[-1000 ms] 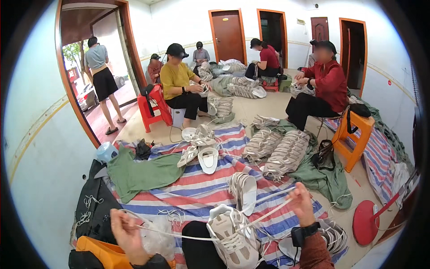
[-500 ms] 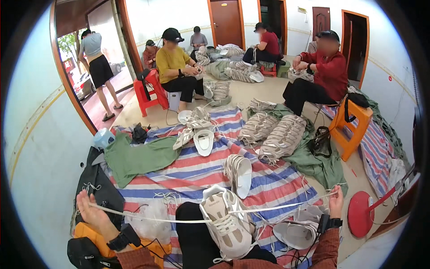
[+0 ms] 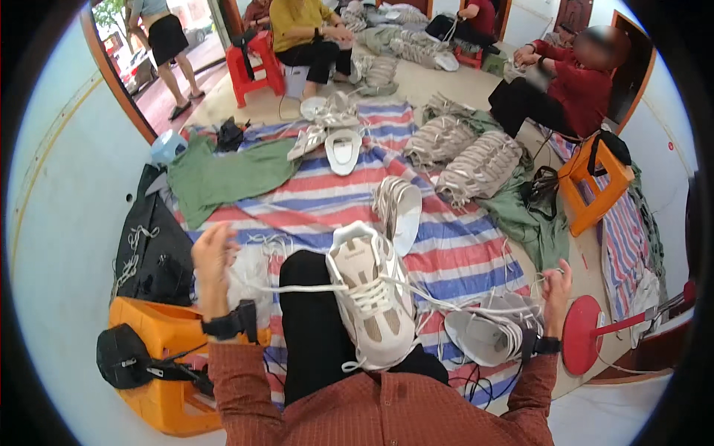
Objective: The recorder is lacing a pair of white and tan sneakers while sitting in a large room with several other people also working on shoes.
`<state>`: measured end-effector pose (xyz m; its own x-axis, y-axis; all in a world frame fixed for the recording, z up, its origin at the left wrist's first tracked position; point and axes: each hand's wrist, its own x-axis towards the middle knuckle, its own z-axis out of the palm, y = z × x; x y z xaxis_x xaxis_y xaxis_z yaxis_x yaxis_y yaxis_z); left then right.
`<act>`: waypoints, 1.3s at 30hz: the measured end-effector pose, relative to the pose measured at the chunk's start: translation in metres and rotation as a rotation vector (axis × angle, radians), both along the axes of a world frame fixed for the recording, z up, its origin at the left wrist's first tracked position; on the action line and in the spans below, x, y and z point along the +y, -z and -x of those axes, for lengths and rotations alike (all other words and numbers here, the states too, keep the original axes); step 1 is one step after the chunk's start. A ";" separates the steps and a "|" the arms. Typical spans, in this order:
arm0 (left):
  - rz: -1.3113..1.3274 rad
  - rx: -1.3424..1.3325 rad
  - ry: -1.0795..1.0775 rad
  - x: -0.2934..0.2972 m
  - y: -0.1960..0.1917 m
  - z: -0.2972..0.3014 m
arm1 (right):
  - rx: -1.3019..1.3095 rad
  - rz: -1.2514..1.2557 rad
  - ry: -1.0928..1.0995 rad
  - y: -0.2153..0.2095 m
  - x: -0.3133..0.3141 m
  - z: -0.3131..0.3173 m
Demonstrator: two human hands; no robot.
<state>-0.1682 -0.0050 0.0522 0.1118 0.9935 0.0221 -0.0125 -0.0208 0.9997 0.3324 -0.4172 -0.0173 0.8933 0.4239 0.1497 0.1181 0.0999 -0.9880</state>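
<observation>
A beige and white sneaker [image 3: 372,312] rests on my lap between my thighs, its toe pointing toward me. White shoelace [image 3: 305,288] runs out from its eyelets to both sides. My left hand [image 3: 216,260], raised and slightly blurred, has its fingers bent around the left lace end. On the other side, my right hand [image 3: 556,293] is closed with curled fingers, pinching the right lace end. Both lengths hang slack. The lacing over the tongue is threaded in crossing rows.
Nested shoe uppers [image 3: 398,212] lie on the striped sheet [image 3: 320,215], with more uppers [image 3: 487,331] by my right knee. An orange stool [image 3: 149,401] with a black bag [image 3: 123,357] stands at left. A red round base [image 3: 582,334] is at right. Other people [image 3: 573,82] sit farther off.
Both hands have come inward and upward from their wide spread, and the taut laces have gone slack. The view has tilted down, showing more of my torso.
</observation>
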 end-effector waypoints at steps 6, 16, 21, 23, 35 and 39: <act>-0.079 0.376 0.505 -0.035 0.027 -0.099 | -0.074 0.322 -0.662 -0.050 0.126 0.104; -0.246 0.509 0.624 -0.047 0.044 -0.139 | -0.541 0.331 -0.874 -0.045 0.216 0.202; -0.037 0.224 0.679 -0.043 0.056 -0.140 | -0.636 0.332 -0.873 -0.029 0.223 0.207; 0.035 0.145 0.699 -0.041 0.060 -0.140 | -0.751 0.365 -0.796 -0.024 0.227 0.208; -0.007 0.155 0.772 -0.037 0.067 -0.140 | -0.944 0.403 -1.053 -0.028 0.246 0.207; -0.032 0.210 0.758 -0.037 0.071 -0.139 | -0.872 0.262 -1.126 -0.028 0.246 0.199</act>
<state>-0.0287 -0.0421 -0.0193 0.7634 0.6442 -0.0477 0.1548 -0.1109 0.9817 0.1333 -0.1709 0.0107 -0.2591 0.9271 0.2708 0.6628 0.3746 -0.6484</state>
